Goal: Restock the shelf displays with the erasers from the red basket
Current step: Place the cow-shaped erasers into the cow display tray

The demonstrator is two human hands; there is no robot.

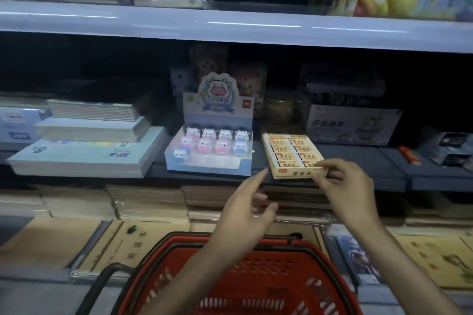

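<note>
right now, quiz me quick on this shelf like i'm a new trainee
1. True or false: the right hand touches the front of the yellow eraser box.
2. Which display stands just left of that box? A) cow eraser display B) pen rack C) globe stand
3. Short answer: what does the left hand hold?

Key: 1 true; 2 A; 3 nothing.

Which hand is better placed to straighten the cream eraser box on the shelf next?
Right. The right hand pinches the front right corner of the cream eraser box with its fingers. The left hand hangs open and empty, apart from the box, above the red basket.
</note>
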